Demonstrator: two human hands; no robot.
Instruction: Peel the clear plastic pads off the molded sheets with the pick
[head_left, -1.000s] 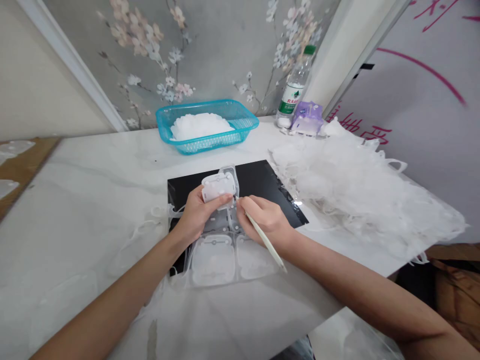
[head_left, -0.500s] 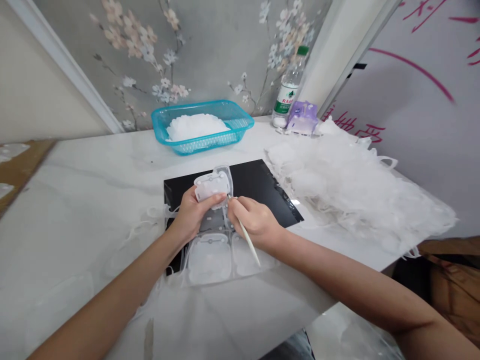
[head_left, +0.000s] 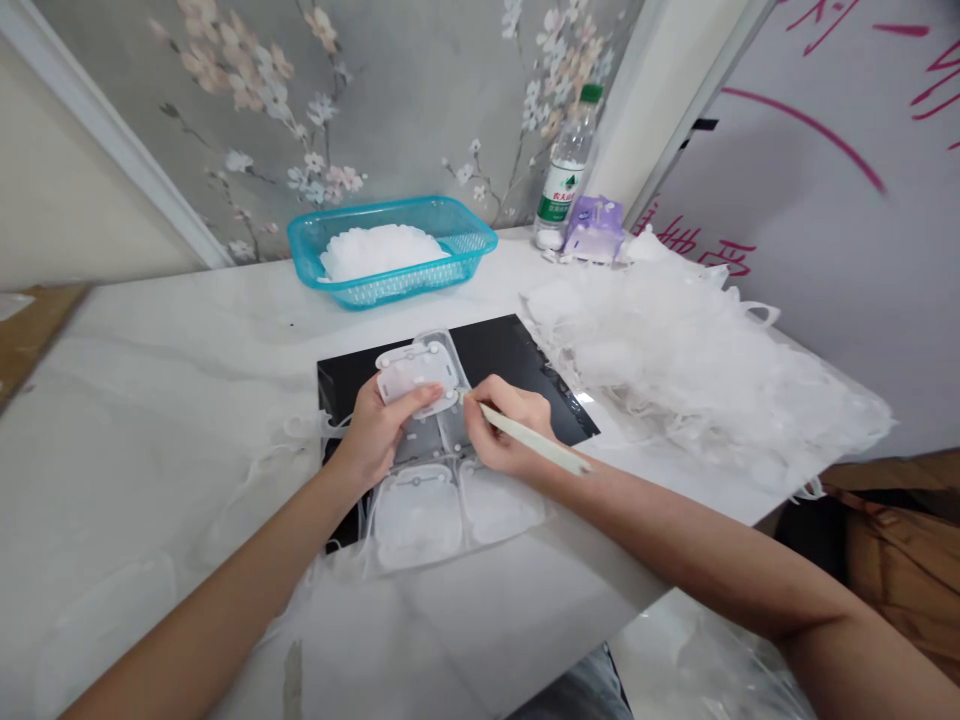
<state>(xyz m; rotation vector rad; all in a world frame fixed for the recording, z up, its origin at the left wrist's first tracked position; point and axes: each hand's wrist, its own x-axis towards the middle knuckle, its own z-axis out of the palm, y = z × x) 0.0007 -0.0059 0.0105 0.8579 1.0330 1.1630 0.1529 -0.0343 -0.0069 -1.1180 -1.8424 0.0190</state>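
Observation:
My left hand (head_left: 379, 430) pinches a translucent white moulded piece (head_left: 409, 375), roughly rectangular with rounded corners and small raised dots, thumb on its face. My right hand (head_left: 510, 425) is closed around a slim pale-green tool (head_left: 536, 440), whose exact kind I cannot make out. The tool's tip meets or nearly meets the piece's lower right corner, and its back end points right towards my wrist. Beneath both hands lies a translucent moulded sheet (head_left: 416, 520) with several similar rounded panels, partly over a black board (head_left: 491, 350).
A blue plastic basket (head_left: 469, 265) holding a white heap stands at the back. A large pile of translucent scraps (head_left: 697, 365) covers the right side. Behind it are a green-capped bottle (head_left: 562, 185) and a purple packet (head_left: 595, 228). Loose scraps lie left on the white table (head_left: 187, 370).
The tool's back end has swung up and to the right as my right hand turned. My left hand still holds the piece in nearly the same place. The whole view has shifted slightly.

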